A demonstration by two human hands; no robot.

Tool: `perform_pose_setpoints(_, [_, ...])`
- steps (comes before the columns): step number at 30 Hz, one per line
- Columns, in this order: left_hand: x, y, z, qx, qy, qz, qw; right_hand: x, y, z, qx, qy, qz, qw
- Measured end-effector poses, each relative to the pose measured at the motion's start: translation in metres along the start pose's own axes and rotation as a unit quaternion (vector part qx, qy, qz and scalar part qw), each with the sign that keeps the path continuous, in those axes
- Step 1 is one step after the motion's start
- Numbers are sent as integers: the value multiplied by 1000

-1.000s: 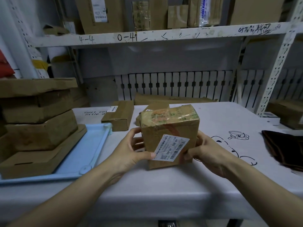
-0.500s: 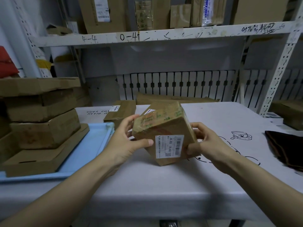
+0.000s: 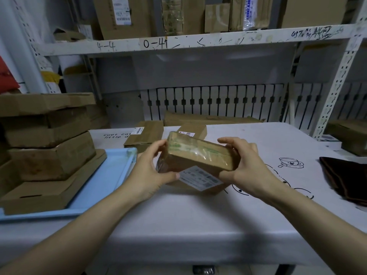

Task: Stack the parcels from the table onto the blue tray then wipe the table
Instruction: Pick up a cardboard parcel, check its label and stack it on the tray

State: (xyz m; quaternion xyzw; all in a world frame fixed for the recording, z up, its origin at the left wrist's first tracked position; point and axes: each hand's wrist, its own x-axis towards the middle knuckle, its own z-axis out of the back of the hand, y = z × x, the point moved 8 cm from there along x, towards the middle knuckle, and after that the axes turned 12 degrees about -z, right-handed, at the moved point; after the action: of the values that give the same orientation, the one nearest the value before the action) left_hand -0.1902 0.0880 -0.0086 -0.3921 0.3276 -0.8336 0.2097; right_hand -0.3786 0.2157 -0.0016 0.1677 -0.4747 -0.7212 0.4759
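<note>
A taped brown parcel [image 3: 198,155] with a white barcode label is held just above the white table [image 3: 198,219], tipped so its taped side faces up. My left hand [image 3: 151,173] grips its left end and my right hand [image 3: 244,165] grips its right end. The blue tray [image 3: 103,187] lies at the left and carries a stack of several cardboard parcels [image 3: 49,155]. Two more parcels rest behind the held one: a flat box [image 3: 147,135] and a smaller box [image 3: 193,131]. A dark cloth [image 3: 345,177] lies at the right edge of the table.
A long flat carton [image 3: 208,120] lies at the table's back edge. A white metal shelf [image 3: 198,42] loaded with boxes runs overhead. More boxes [image 3: 349,133] sit on a lower shelf at the right. Cartoon drawings mark the tablecloth.
Both hands have rotated the parcel: its labelled face has swung downward and its taped face now points up. The parcel stays over the middle of the table.
</note>
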Motion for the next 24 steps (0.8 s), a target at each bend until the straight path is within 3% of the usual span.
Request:
perform_pose_setpoints(3, [-3, 11, 1, -40, 12, 42, 998, -1, 1, 1, 17, 9, 17, 1000])
perform_pose_setpoints(6, [-10, 23, 1, -98, 10, 89, 991, 1, -9, 0, 121, 39, -15, 992])
perform_pose_setpoints(9, [-17, 28, -2, -147, 2, 113, 983, 3, -23, -8, 142, 75, -37, 986])
perform_pose_setpoints(14, [-19, 30, -7, -168, 12, 117, 979, 4, -36, -15, 189, 93, -70, 975])
perform_pose_setpoints(24, [-16, 38, -7, -159, -14, 109, 981, 7, -37, -15, 180, 80, -70, 978])
